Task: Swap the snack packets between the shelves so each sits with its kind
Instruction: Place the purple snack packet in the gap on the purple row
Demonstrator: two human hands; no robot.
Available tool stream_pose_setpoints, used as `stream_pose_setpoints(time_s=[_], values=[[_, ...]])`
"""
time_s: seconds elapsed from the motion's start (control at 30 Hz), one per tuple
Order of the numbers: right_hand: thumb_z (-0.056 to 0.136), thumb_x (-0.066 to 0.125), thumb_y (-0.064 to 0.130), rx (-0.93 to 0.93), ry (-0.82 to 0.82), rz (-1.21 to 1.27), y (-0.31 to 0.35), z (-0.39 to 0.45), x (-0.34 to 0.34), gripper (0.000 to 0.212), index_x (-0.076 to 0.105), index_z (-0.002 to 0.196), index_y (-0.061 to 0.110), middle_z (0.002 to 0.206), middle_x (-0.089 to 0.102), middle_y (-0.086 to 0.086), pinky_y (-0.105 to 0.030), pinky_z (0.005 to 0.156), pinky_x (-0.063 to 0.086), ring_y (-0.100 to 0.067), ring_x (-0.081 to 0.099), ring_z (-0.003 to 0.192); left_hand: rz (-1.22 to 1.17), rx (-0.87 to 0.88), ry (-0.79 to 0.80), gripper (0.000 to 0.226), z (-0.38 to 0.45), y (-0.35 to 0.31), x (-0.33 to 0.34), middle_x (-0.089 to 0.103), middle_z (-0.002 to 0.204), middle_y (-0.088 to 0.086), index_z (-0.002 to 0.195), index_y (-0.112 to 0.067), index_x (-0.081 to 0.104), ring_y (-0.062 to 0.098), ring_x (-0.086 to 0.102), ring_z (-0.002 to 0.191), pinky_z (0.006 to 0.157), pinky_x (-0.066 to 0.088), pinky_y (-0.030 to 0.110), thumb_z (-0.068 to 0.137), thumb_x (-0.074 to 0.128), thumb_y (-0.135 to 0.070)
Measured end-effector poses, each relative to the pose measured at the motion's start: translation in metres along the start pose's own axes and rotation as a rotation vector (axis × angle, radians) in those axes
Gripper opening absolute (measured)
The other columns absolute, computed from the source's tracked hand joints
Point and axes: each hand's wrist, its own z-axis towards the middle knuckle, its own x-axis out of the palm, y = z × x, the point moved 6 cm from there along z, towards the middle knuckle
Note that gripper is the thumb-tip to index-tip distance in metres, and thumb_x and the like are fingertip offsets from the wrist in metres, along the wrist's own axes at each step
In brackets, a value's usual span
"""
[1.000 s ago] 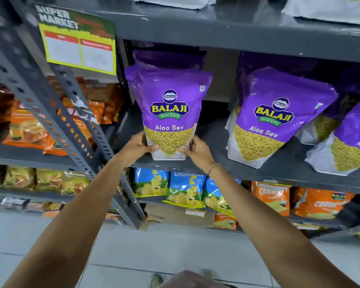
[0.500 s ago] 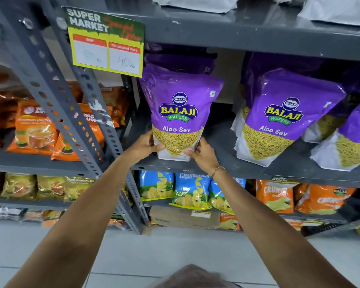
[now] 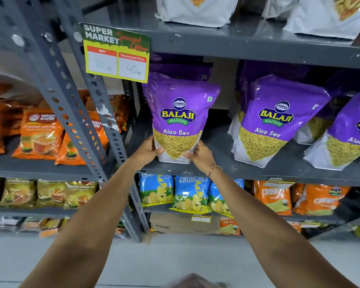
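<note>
A purple Balaji Aloo Sev packet (image 3: 178, 119) stands upright at the left end of the grey middle shelf (image 3: 222, 170). My left hand (image 3: 148, 151) grips its lower left corner and my right hand (image 3: 202, 155) grips its lower right corner. More purple Aloo Sev packets (image 3: 276, 121) lean on the same shelf to the right, and another stands behind the held one. Blue Crunchex chip packets (image 3: 190, 196) and orange Crunchex packets (image 3: 275, 197) sit on the shelf below. White-bottomed packets (image 3: 195, 9) stand on the top shelf.
A yellow and green price sign (image 3: 116, 53) hangs from the top shelf edge, just left of the held packet. A perforated grey upright (image 3: 71, 113) divides this rack from the left rack, which holds orange tea packets (image 3: 40, 138). Grey floor lies below.
The view has tilted slightly upward and shifted, showing more of the top shelf. Both hands keep their grip on the packet's bottom corners; it stands a little more upright on the shelf.
</note>
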Motion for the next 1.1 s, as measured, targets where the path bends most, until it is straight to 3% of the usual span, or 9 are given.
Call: stream_pose_setpoints(time_s=[0.13,0.27,0.37,0.5,0.7,0.8,0.87,0.93,1.1], values=[[0.075,0.073,0.033,0.020,0.067,-0.075,0.002,-0.007,0.002,0.067,0.039,0.128,0.012,0.127,0.060,-0.011,-0.047,0.101,0.048,-0.026,0.058,0.116,0.043,-0.045,-0.212,0.067,-0.015,0.009,0.001,0.051,0.133,0.005,0.140,-0.010,0.028,0.019,0.047,0.124,0.107,0.037,0.039,0.083,0.063,-0.009],[0.084,0.067,0.016,-0.001,-0.103,-0.061,-0.001,-0.043,-0.033,0.049,0.050,0.128,0.005,0.118,0.063,-0.011,-0.032,0.094,0.049,-0.015,0.058,0.102,0.150,-0.105,-0.715,0.025,-0.074,0.011,0.019,0.068,0.098,0.010,0.106,-0.003,0.057,0.023,0.061,0.087,0.075,0.041,0.027,0.089,0.056,-0.022],[0.080,0.054,0.051,-0.046,-0.427,-0.192,-0.020,-0.087,-0.088,0.049,0.066,0.092,0.005,0.085,0.072,-0.010,-0.023,0.075,0.044,-0.013,0.059,0.080,0.068,0.014,-0.402,0.021,-0.076,-0.002,0.090,0.063,0.061,0.003,0.078,-0.009,0.060,0.008,0.056,0.052,0.057,0.044,0.027,0.092,0.051,-0.021],[0.082,0.064,0.037,-0.092,-0.765,-0.155,-0.052,-0.129,-0.163,0.042,0.049,0.086,-0.001,0.083,0.047,-0.010,-0.028,0.066,0.034,-0.016,0.043,0.076,0.206,0.189,0.040,0.012,-0.047,-0.042,0.176,0.066,0.085,0.002,0.097,-0.007,0.065,-0.013,0.058,0.062,0.063,0.045,0.006,0.088,0.059,-0.012],[0.078,0.073,0.007,0.059,-0.550,-0.004,-0.078,-0.099,-0.228,0.073,0.030,0.135,0.001,0.128,0.032,-0.003,-0.027,0.101,0.040,-0.019,0.038,0.122,0.296,0.058,0.058,0.075,0.026,-0.077,0.215,0.047,0.141,0.015,0.138,-0.002,0.032,0.028,0.050,0.125,0.103,0.043,0.039,0.075,0.073,-0.012],[0.078,0.073,0.031,0.076,-0.290,-0.109,-0.079,-0.069,-0.237,0.094,0.015,0.146,0.002,0.147,0.029,-0.004,0.004,0.095,0.028,-0.019,0.030,0.136,0.487,-0.089,0.035,0.090,0.047,-0.074,0.220,0.037,0.148,0.015,0.141,0.001,0.022,0.028,0.040,0.134,0.105,0.036,0.034,0.073,0.076,-0.022],[0.062,0.081,0.047,0.063,-0.214,-0.192,-0.080,-0.058,-0.244,0.112,0.017,0.146,0.009,0.149,0.033,-0.002,-0.014,0.104,0.033,-0.020,0.035,0.136,0.489,-0.135,0.063,0.102,0.052,-0.072,0.227,0.033,0.150,0.014,0.144,0.000,0.011,0.029,0.037,0.135,0.104,0.035,0.034,0.072,0.078,-0.026],[0.063,0.085,0.028,0.059,-0.170,-0.166,-0.083,-0.053,-0.245,0.102,0.023,0.143,0.013,0.140,0.040,0.005,-0.029,0.097,0.040,-0.015,0.042,0.128,0.448,-0.108,0.083,0.105,0.056,-0.071,0.235,0.036,0.148,0.010,0.144,-0.003,0.009,0.027,0.038,0.133,0.098,0.036,0.031,0.070,0.080,-0.025],[0.063,0.086,0.021,0.043,-0.124,-0.072,-0.085,-0.044,-0.245,0.080,0.040,0.129,0.015,0.132,0.055,-0.007,-0.035,0.093,0.048,-0.021,0.052,0.121,0.401,-0.021,0.027,0.073,0.062,-0.067,0.239,0.058,0.131,0.005,0.126,-0.012,0.048,0.021,0.054,0.119,0.096,0.045,0.034,0.063,0.084,-0.021]])
